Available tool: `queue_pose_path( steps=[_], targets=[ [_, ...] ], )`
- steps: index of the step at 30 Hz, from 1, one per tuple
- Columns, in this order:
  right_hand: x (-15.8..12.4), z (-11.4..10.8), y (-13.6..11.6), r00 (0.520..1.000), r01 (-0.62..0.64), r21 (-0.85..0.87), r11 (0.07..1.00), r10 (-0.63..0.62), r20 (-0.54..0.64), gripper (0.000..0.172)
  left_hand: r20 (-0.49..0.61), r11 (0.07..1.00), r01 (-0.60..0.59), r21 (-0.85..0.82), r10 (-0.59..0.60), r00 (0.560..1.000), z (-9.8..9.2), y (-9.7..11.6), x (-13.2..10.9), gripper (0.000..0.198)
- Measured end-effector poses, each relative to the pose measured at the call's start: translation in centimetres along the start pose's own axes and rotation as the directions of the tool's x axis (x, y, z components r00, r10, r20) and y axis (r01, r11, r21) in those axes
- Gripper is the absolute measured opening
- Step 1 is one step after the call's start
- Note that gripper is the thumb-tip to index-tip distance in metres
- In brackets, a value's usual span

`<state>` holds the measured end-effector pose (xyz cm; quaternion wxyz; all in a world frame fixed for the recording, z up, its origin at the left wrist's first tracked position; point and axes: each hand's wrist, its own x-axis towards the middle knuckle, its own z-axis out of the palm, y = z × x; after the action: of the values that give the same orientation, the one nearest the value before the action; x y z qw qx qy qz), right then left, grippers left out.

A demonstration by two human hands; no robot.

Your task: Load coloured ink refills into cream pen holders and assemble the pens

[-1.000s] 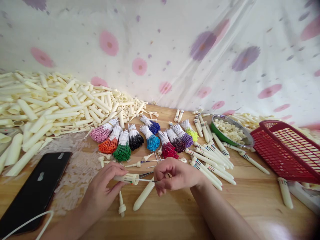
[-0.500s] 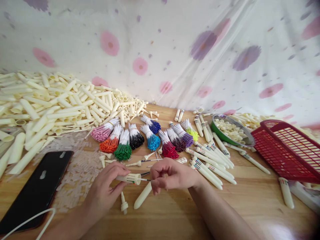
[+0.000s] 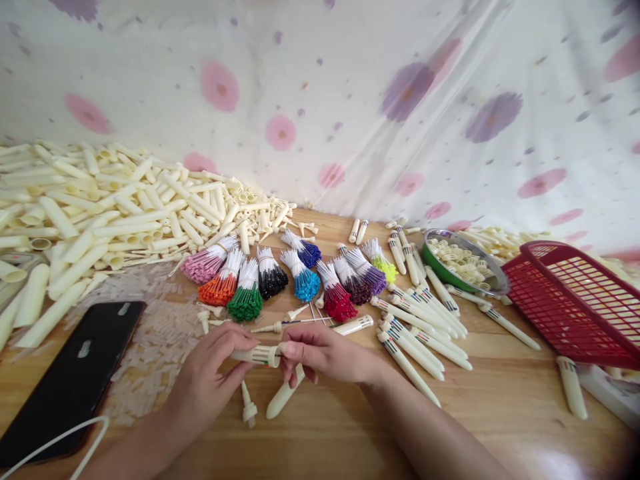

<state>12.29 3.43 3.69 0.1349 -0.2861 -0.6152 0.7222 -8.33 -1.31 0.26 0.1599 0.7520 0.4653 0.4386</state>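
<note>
My left hand [image 3: 217, 370] grips a cream multicolour pen barrel [image 3: 257, 355], lying nearly level, with coloured pieces in its slots. At the barrel's right end, my right hand [image 3: 320, 353] pinches a thin ink refill [image 3: 279, 355], mostly hidden by the fingers. Below the hands lie a loose cream barrel [image 3: 284, 398] and a small pointed cream part [image 3: 248, 405]. Behind them, bundles of refills stand in several colours, among them green [image 3: 245, 303], black [image 3: 273, 280], light blue [image 3: 306, 283] and red [image 3: 340, 300].
A heap of cream tubes [image 3: 110, 200] fills the back left. Clear plastic pieces [image 3: 155, 360] lie beside a black phone [image 3: 75, 373] with a white cable. On the right are pens [image 3: 415, 347], a green bowl [image 3: 440, 267] of small parts and a red basket [image 3: 565, 300].
My right hand has moved left, up against the barrel's end. The white refill length that stuck out between the hands now hardly shows. My left hand has stayed almost still.
</note>
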Motion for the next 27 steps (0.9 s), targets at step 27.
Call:
queue_pose_path(
  steps=[27],
  targets=[
    [-1.0, -1.3, 1.5, 0.853, -0.099, -0.905, 0.415, -0.433, -0.292, 0.007, -0.077, 0.956, 0.192, -0.22, -0.214, 0.974, 0.2, -1.3, -0.4, 0.017]
  ],
)
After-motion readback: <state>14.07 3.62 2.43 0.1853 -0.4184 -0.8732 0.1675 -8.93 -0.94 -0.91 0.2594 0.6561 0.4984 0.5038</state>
